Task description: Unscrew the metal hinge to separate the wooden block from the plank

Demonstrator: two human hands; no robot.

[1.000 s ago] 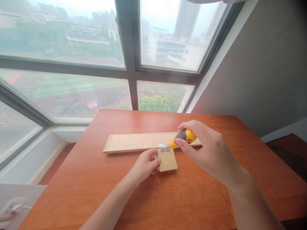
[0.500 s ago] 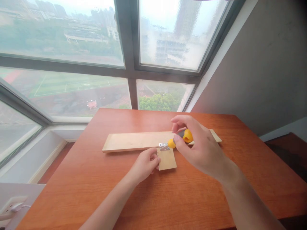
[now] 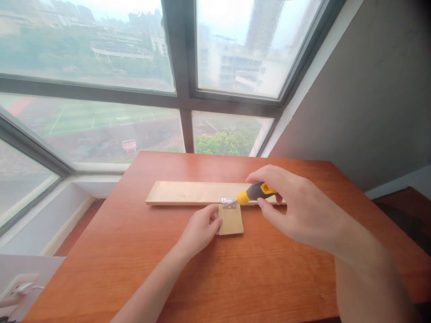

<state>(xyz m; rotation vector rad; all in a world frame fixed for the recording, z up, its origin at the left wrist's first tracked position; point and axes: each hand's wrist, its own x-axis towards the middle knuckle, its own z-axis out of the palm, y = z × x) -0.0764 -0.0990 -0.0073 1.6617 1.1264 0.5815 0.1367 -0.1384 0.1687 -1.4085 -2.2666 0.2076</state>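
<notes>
A small square wooden piece [image 3: 231,221] lies against the near edge of a long wooden board [image 3: 188,193]. A metal hinge [image 3: 229,202] spans the joint between the two. At the small piece's left edge, my left hand [image 3: 204,226] pinches it between thumb and fingers. My right hand [image 3: 289,206] grips the yellow and dark grey handle of a screwdriver [image 3: 257,192], its shaft slanting down to the left over the hinge. The tip appears to meet the hinge, but exact contact is too small to tell. The board's right part is hidden behind my right hand.
The boards rest on a reddish-brown wooden table [image 3: 134,251]. Beyond its far edge stands a window with a grey frame [image 3: 182,80]. A grey wall [image 3: 363,112] rises at the right, and a wall socket with a white plug [image 3: 23,289] is at lower left.
My right hand has shifted right and turned, with the screwdriver handle tilted flatter. The long board and small piece have turned slightly, and my left hand has moved a little left with the piece.
</notes>
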